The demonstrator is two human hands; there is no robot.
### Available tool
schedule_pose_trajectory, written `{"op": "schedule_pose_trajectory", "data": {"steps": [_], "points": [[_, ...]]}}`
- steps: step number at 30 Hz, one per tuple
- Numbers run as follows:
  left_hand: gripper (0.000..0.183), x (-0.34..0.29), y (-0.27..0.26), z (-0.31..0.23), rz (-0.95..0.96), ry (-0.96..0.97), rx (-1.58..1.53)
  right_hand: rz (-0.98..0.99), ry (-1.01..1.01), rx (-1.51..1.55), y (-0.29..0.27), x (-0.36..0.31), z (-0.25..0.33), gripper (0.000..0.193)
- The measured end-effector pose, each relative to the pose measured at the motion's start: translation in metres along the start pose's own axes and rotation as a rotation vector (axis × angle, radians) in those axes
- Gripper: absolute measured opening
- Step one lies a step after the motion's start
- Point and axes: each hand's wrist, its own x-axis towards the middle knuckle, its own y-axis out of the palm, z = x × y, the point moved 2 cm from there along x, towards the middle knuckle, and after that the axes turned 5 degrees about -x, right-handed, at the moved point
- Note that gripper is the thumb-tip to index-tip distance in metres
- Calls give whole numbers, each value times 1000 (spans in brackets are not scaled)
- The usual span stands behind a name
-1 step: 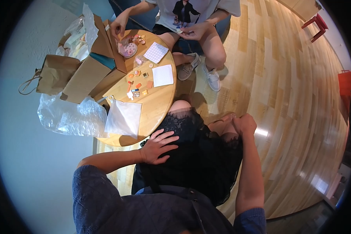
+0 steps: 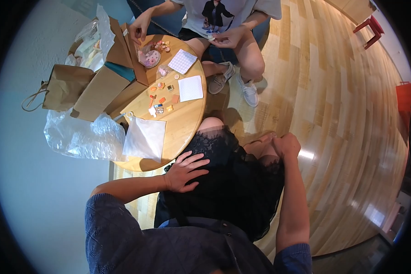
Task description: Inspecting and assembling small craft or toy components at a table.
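My left hand [image 2: 185,172] lies flat on the black lace-trimmed skirt [image 2: 219,178] over my lap, fingers spread, holding nothing. Against my bare leg at the skirt's right edge rests my right hand [image 2: 286,146], its fingers curled closed; whether anything is inside them is hidden. Nearest to my left hand is the round wooden table [image 2: 182,132], with a translucent white pouch [image 2: 144,137] on its near side. Small orange, yellow and white trinkets [image 2: 162,100] lie scattered beyond it, beside a white square sheet [image 2: 190,88] and a checked sheet [image 2: 182,61].
Across the table another person's hand [image 2: 227,37] holds a small white piece; their other hand [image 2: 140,28] hovers by the cardboard box [image 2: 106,89]. A brown paper bag [image 2: 68,86] and bubble wrap [image 2: 82,137] crowd the left side. A red stool [image 2: 374,28] stands far right.
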Motion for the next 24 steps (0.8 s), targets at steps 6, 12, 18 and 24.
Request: {"op": "schedule_pose_trajectory", "data": {"steps": [6, 12, 18, 24], "points": [[49, 0, 1, 0, 0, -7, -6, 4, -13, 12, -6, -4, 3, 53], [48, 3, 0, -1, 23, -6, 6, 11, -15, 18, -7, -4, 2, 55], [48, 3, -1, -1, 23, -14, 15, 22, -39, 21, -7, -4, 2, 56], [49, 4, 0, -1, 22, -13, 19, 28, -22, 25, -7, -1, 2, 55]]}}
